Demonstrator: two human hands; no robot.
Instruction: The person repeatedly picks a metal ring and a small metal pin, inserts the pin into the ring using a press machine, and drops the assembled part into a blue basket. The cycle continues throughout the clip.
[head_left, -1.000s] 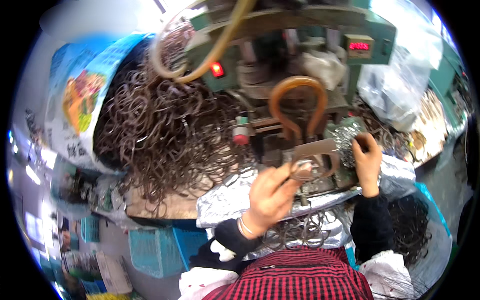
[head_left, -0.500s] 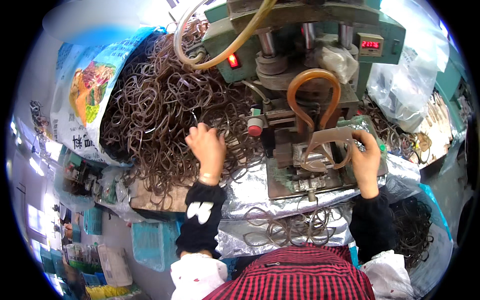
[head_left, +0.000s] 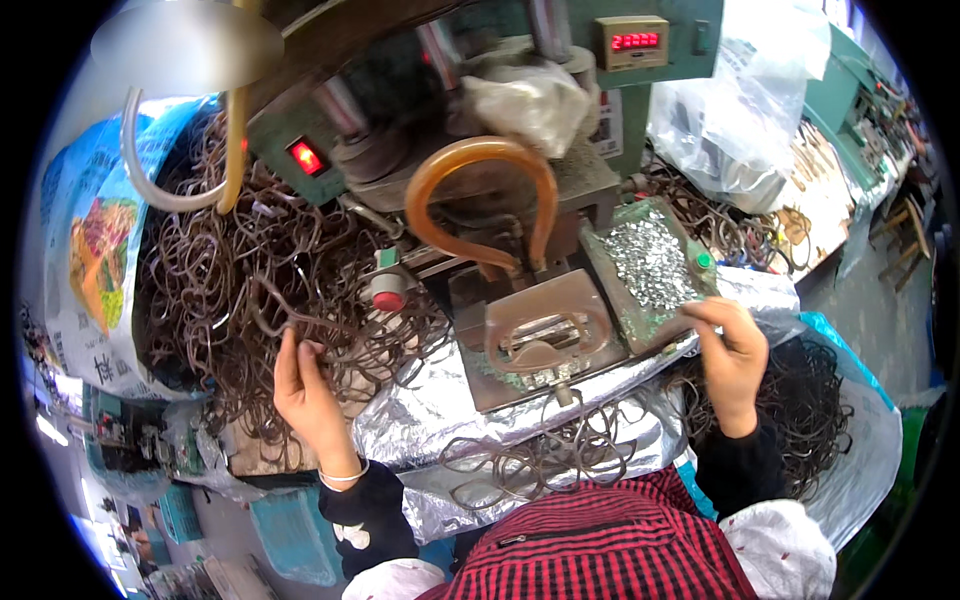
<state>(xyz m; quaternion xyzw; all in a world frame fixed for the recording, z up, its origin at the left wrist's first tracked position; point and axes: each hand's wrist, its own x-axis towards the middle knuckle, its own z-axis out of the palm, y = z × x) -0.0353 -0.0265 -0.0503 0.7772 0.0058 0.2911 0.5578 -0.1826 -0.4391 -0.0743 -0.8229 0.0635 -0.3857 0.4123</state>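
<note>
My left hand (head_left: 312, 395) pinches a curved brown strip (head_left: 268, 308) between thumb and fingertips, raised before a big heap of similar looped brown strips (head_left: 205, 240). At centre, a brown translucent plate with an oval opening (head_left: 585, 300) lies over the metal fixture of a green press (head_left: 640, 85). My right hand (head_left: 732, 360) is away from that plate, at the front corner of a tray (head_left: 622, 290) of small shiny metal pieces (head_left: 650, 258). Its fingertips are pressed together; what they hold, if anything, is too small to make out.
A red push button (head_left: 389, 292) stands left of the fixture, and an amber hose loop (head_left: 422, 195) rises behind it. Several loose strips (head_left: 540, 450) lie on silver foil (head_left: 400, 425) near my lap. A bag of dark strips (head_left: 865, 440) is at right.
My right hand has let go of the brown plate and moved to the tray's corner. The left hand has drawn back from the heap with a strip. The view has shifted right.
</note>
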